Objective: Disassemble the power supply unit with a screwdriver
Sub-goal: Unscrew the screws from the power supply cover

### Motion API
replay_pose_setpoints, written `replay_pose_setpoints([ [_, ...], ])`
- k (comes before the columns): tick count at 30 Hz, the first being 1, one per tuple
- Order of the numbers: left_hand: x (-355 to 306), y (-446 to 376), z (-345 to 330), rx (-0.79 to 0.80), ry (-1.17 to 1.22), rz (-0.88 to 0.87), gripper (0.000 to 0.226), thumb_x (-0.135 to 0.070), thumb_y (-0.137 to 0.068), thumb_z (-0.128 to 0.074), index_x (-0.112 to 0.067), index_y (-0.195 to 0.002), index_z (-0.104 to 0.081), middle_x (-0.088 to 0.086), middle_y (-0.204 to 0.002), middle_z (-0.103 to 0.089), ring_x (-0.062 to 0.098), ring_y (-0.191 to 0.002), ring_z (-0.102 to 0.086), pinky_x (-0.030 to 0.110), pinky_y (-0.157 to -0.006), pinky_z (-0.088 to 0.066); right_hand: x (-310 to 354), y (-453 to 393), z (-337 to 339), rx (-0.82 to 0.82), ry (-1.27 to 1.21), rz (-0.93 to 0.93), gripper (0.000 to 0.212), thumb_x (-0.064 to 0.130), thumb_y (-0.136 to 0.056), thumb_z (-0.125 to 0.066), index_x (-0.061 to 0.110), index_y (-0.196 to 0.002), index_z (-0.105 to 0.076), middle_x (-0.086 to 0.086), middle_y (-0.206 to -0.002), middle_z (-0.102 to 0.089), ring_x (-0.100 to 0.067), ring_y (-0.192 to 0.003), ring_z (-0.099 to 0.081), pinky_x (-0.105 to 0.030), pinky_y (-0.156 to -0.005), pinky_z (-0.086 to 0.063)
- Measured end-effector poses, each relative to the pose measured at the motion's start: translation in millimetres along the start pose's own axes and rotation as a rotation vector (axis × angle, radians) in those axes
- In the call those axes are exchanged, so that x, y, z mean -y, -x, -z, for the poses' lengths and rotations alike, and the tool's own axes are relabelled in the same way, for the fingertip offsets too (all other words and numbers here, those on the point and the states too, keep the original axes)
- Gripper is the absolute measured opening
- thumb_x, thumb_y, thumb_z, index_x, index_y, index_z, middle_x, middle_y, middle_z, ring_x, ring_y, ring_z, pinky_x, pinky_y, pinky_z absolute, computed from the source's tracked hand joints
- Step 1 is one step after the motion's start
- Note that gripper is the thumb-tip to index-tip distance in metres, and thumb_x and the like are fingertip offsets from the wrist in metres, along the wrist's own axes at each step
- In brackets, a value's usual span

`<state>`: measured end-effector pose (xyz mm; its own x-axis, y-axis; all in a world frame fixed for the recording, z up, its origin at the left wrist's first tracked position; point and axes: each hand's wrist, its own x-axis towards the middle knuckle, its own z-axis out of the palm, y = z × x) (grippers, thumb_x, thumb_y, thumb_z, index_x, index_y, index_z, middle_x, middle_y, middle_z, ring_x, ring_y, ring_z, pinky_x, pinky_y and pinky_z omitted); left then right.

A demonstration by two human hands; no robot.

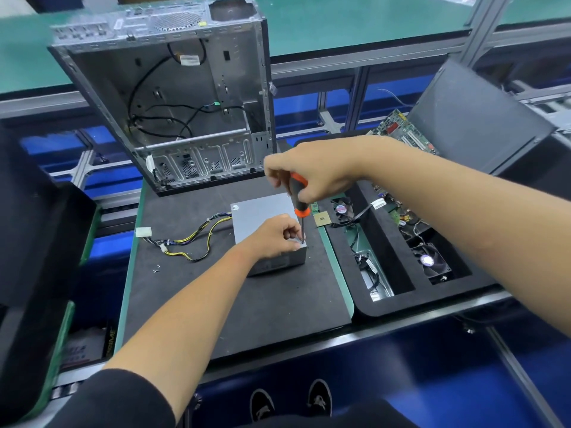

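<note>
A grey metal power supply unit (258, 216) lies on the black mat (216, 304), with a bundle of yellow and black cables (197, 236) trailing off to its left. My right hand (312, 171) grips the orange-and-black handle of a screwdriver (298, 196) that stands upright, its tip down at the unit's near right top corner. My left hand (275, 233) rests on the unit's top, and its curled fingers pinch the screwdriver shaft near the tip. The screw itself is hidden by my fingers.
An open, emptied computer case (173, 97) stands behind the mat. To the right sits a black foam tray (386, 267) with fans, boards and a CPU chip (322, 218). A dark side panel (475, 118) leans at the far right. Small loose screws (157, 268) lie left of the unit.
</note>
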<state>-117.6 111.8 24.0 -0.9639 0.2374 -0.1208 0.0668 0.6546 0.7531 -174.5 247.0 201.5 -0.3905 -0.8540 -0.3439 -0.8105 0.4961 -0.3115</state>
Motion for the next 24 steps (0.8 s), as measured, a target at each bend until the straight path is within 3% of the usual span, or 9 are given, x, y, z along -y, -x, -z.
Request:
replay_pose_setpoints([
  [2,-0.5,-0.5,0.0,0.003,-0.007,0.0,0.026,0.004,-0.077,-0.069,-0.016,-0.074,-0.053,-0.008,-0.07,-0.043,0.003,-0.06,-0.038,0.007,-0.057,-0.033,0.8,4.1,0.3,-0.007,-0.062,0.015,0.028,0.003,-0.075,-0.064,0.016,-0.097,-0.052,0.008,-0.083,-0.06,-0.003,-0.07,-0.053,-0.022,-0.058,-0.039],
  [4,-0.4,-0.6,-0.7,0.005,-0.004,0.012,0.019,0.004,-0.077,-0.068,-0.012,-0.078,-0.057,-0.006,-0.073,-0.045,0.003,-0.061,-0.039,0.007,-0.058,-0.034,1.6,1.2,-2.2,-0.06,0.049,-0.034,0.013,0.02,-0.085,-0.062,0.016,-0.092,-0.052,0.009,-0.079,-0.058,-0.01,-0.073,-0.055,-0.029,-0.061,-0.042],
  [8,0.5,-0.2,-0.5,0.01,-0.003,0.007,0.013,0.004,-0.077,-0.067,-0.007,-0.081,-0.061,-0.005,-0.075,-0.046,0.004,-0.062,-0.04,0.007,-0.059,-0.033,5.3,-7.4,-5.8,-0.058,0.35,-0.189,0.026,0.029,-0.1,-0.034,0.013,-0.083,-0.046,-0.009,-0.082,-0.059,-0.028,-0.073,-0.061,-0.039,-0.063,-0.048],
  [10,0.0,-0.3,-1.1,0.004,-0.009,-0.004,0.019,0.005,-0.077,-0.067,-0.012,-0.077,-0.058,-0.007,-0.073,-0.044,0.004,-0.062,-0.039,0.008,-0.059,-0.033,7.1,-7.4,-6.4,-0.042,0.257,-0.116,0.008,0.023,-0.094,-0.046,0.016,-0.091,-0.047,-0.001,-0.08,-0.058,-0.022,-0.074,-0.06,-0.037,-0.061,-0.046],
  [14,0.2,-0.5,-0.7,0.018,-0.04,-0.008,0.014,0.004,-0.078,-0.066,-0.008,-0.081,-0.06,-0.007,-0.075,-0.043,0.004,-0.063,-0.04,0.007,-0.06,-0.033,9.5,2.9,0.3,0.032,0.077,-0.051,0.022,0.008,-0.077,-0.063,0.017,-0.092,-0.05,0.011,-0.078,-0.059,-0.012,-0.071,-0.052,-0.029,-0.056,-0.039],
  [17,-0.1,-1.4,-0.6,0.025,-0.064,-0.003,0.01,0.002,-0.078,-0.066,-0.003,-0.087,-0.064,-0.008,-0.077,-0.043,0.003,-0.065,-0.041,0.006,-0.061,-0.033,9.1,0.2,-1.7,-0.01,0.235,-0.196,0.021,0.029,-0.094,-0.049,0.009,-0.095,-0.053,-0.001,-0.078,-0.06,-0.02,-0.066,-0.063,-0.034,-0.061,-0.049],
  [20,0.1,-1.5,-0.4,0.039,-0.073,0.002,0.01,0.002,-0.079,-0.065,-0.003,-0.088,-0.064,-0.007,-0.079,-0.043,0.002,-0.067,-0.041,0.006,-0.062,-0.033,5.7,-5.0,-7.1,-0.018,0.447,-0.185,0.023,0.021,-0.099,-0.037,0.008,-0.093,-0.055,-0.01,-0.081,-0.064,-0.028,-0.07,-0.064,-0.03,-0.055,-0.046],
  [22,-0.2,-2.5,-0.4,0.041,-0.085,0.0,0.009,0.002,-0.079,-0.066,-0.004,-0.086,-0.063,-0.007,-0.078,-0.042,0.002,-0.066,-0.041,0.006,-0.061,-0.033,6.3,-1.9,-4.5,-0.031,0.289,-0.117,0.007,0.02,-0.092,-0.049,0.014,-0.092,-0.051,0.004,-0.078,-0.058,-0.017,-0.071,-0.056,-0.028,-0.053,-0.036],
  [24,-1.8,-3.2,0.0,0.047,-0.089,0.006,0.011,0.001,-0.079,-0.066,-0.008,-0.08,-0.061,-0.007,-0.076,-0.042,0.003,-0.064,-0.04,0.006,-0.059,-0.034,7.5,2.6,0.2,-0.003,0.134,-0.037,0.018,0.016,-0.081,-0.065,0.019,-0.093,-0.052,0.014,-0.077,-0.051,-0.004,-0.068,-0.048,-0.023,-0.052,-0.031],
])
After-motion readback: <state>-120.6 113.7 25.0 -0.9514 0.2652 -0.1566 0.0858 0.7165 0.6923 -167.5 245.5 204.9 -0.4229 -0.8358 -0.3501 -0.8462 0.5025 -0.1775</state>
